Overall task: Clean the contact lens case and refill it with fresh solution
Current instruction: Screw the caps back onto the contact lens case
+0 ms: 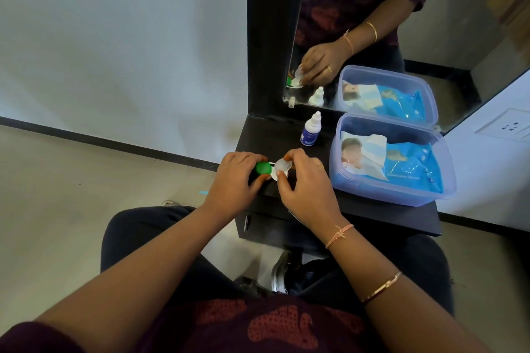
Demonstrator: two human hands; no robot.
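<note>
The contact lens case (272, 175) is being gripped by the left hand (235, 179), its clear cap (283, 165) pinched by the right hand (305, 190) (cleaning, and refilling from the one-o'clock solution bottle (310, 131), judged undone).

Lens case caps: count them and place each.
2. The green cap on the case, gripped by the left hand; the clear cap pinched by the right hand. Those in the mirror excluded.
</note>
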